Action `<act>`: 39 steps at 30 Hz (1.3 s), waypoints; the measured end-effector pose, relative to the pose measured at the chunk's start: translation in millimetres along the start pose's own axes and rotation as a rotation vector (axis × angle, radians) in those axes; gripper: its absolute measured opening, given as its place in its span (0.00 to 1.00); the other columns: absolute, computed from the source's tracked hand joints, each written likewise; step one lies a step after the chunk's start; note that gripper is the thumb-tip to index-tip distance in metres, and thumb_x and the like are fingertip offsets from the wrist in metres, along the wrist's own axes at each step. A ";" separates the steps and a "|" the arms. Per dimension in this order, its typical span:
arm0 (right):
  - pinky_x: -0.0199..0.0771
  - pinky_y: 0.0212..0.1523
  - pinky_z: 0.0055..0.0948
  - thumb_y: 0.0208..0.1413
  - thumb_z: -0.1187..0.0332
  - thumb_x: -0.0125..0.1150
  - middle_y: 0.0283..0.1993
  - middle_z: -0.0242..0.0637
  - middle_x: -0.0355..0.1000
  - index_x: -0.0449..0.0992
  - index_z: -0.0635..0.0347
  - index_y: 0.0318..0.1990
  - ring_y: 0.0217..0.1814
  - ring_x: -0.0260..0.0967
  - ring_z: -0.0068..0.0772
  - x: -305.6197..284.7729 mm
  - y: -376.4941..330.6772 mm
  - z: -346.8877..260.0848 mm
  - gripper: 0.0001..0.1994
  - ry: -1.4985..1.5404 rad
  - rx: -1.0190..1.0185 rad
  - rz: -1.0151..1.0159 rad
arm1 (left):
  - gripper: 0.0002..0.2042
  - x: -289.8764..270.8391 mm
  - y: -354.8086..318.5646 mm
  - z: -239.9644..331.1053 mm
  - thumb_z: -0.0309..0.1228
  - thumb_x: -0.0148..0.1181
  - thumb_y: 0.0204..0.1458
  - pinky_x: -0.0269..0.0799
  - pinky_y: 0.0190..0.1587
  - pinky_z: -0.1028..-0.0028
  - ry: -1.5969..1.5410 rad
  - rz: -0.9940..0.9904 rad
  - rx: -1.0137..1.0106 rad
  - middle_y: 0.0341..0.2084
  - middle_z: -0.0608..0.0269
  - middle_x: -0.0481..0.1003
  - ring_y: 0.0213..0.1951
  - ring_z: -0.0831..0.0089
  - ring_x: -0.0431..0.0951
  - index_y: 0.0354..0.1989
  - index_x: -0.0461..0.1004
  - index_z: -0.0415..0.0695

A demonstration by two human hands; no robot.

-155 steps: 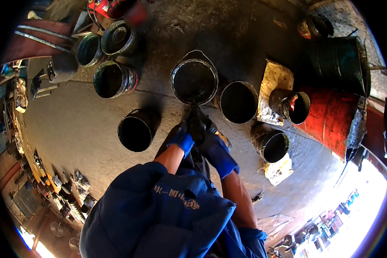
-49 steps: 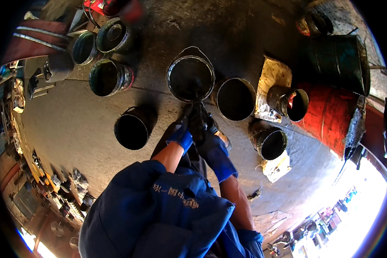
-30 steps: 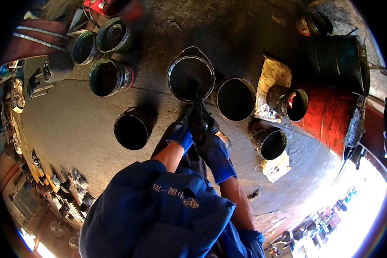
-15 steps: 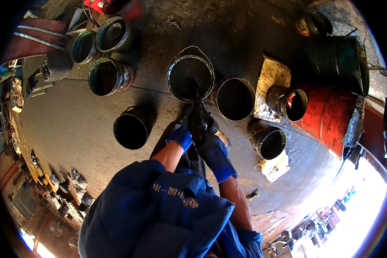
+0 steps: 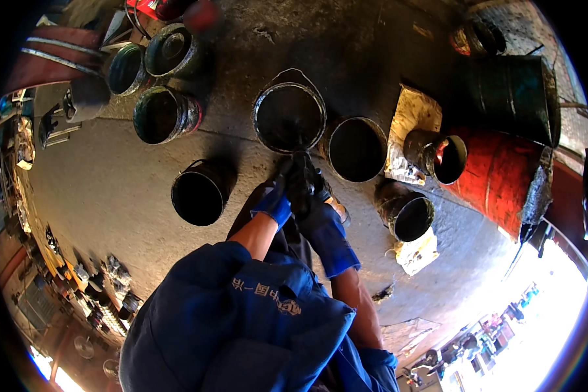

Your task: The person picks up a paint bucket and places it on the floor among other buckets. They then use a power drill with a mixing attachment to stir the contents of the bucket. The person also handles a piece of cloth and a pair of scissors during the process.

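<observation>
In blue work gloves with blackened fingers, my left hand [image 5: 276,204] and my right hand [image 5: 320,225] are close together in front of me. Both are closed round a dark tool [image 5: 300,173] that reaches forward to the near rim of a bucket. Its kind is lost in the shadow and dirt. The bucket [image 5: 257,127] stands upright with its wire handle lying toward the far side, and dark contents fill the inside. A second open bucket [image 5: 328,153] stands close against its right side. The fingers are partly hidden by the tool and the gloves.
A black bucket [image 5: 222,183] stands to the left, and several dirty buckets [image 5: 189,116] are grouped at the far left. On the right are smaller cans [image 5: 389,202], stained cardboard [image 5: 411,108], a red drum [image 5: 496,170] and a dark green drum [image 5: 509,91].
Both hands and the dark tool stay almost in the same place over the bucket's near rim. The buckets have not moved.
</observation>
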State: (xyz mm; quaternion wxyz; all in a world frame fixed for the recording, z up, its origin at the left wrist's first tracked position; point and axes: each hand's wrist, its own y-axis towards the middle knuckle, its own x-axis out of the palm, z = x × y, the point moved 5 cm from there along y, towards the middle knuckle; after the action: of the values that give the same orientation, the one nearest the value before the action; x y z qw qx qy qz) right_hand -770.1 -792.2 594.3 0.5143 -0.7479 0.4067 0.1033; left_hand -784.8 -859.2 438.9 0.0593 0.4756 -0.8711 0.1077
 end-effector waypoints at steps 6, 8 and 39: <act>0.74 0.39 0.49 0.55 0.59 0.57 0.37 0.53 0.76 0.76 0.54 0.42 0.41 0.74 0.57 -1.2 -5.6 1.9 0.12 0.087 -0.006 0.010 | 0.16 -5.2 -16.8 21.2 0.45 0.48 0.61 0.75 0.43 0.65 0.989 0.476 0.383 0.35 0.58 0.73 0.37 0.66 0.74 0.44 0.72 0.46; 0.74 0.39 0.49 0.55 0.60 0.57 0.36 0.53 0.76 0.76 0.54 0.42 0.41 0.74 0.57 -1.8 -5.3 -9.3 0.12 0.059 -0.014 -0.008 | 0.19 -6.9 -23.1 45.2 0.47 0.47 0.61 0.75 0.47 0.64 0.929 0.327 0.225 0.39 0.54 0.73 0.40 0.63 0.75 0.49 0.70 0.44; 0.74 0.38 0.46 0.50 0.60 0.61 0.37 0.52 0.76 0.74 0.55 0.42 0.40 0.74 0.57 5.8 9.7 -19.5 0.14 0.108 -0.110 -0.039 | 0.23 20.8 -25.9 39.1 0.54 0.50 0.57 0.78 0.42 0.63 1.061 0.434 0.244 0.36 0.55 0.77 0.35 0.61 0.79 0.41 0.76 0.45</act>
State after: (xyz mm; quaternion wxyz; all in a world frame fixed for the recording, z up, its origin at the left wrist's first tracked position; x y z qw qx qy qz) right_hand -778.4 -813.1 593.1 0.4517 -0.7873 0.4129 0.0752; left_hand -774.3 -899.3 408.7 0.4086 0.1709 -0.7811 0.4402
